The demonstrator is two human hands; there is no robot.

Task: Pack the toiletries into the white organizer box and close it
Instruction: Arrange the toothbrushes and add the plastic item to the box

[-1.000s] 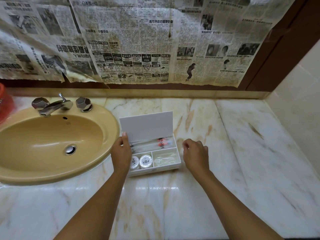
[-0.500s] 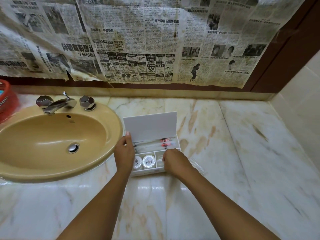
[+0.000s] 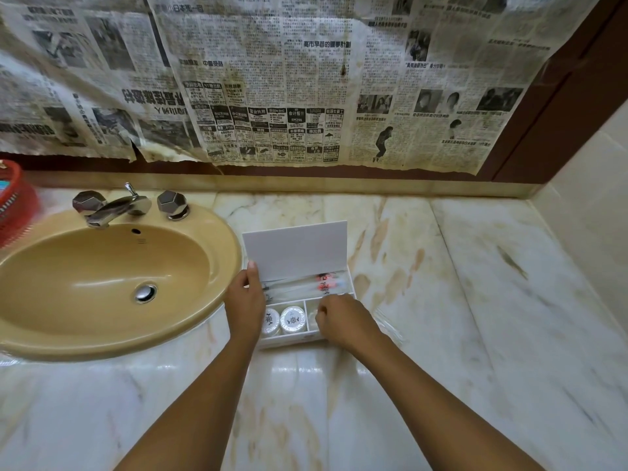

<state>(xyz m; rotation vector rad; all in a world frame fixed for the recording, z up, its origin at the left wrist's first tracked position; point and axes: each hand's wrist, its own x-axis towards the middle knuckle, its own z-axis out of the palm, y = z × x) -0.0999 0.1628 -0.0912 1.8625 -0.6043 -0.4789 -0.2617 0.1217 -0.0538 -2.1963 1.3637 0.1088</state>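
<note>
On the marble countertop (image 3: 475, 300), just right of the basin, stands the white organizer box (image 3: 292, 338) with its lid (image 3: 295, 253) raised upright at the rear edge. The rear compartment, running the full width of the box, holds wrapped toothbrushes (image 3: 306, 285) lying lengthwise, with red-marked ends toward the right. The front left compartment holds two round white toiletry containers (image 3: 293, 320) side by side, each with a dark emblem on its top. The front right compartment is largely covered by the right hand (image 3: 346, 322), and its contents cannot be made out. The left hand (image 3: 245, 305) rests against the left end of the box, its thumb extended up along the lower left corner of the lid and its fingers around the box side. The right hand is positioned over the front right compartment with curled fingers; whether they pinch an item cannot be told. A clear plastic wrapper (image 3: 387, 321) lies on the counter just right of the box, partly behind the right hand. To the left, a yellow-tan sink (image 3: 102, 273) is set into the counter, with a chrome faucet (image 3: 115, 209) and two faceted knobs at its rear. A red basket (image 3: 13, 202) sits at the far left edge. Yellowed newspaper (image 3: 272, 79) covers the wall above the counter's back ledge.
</note>
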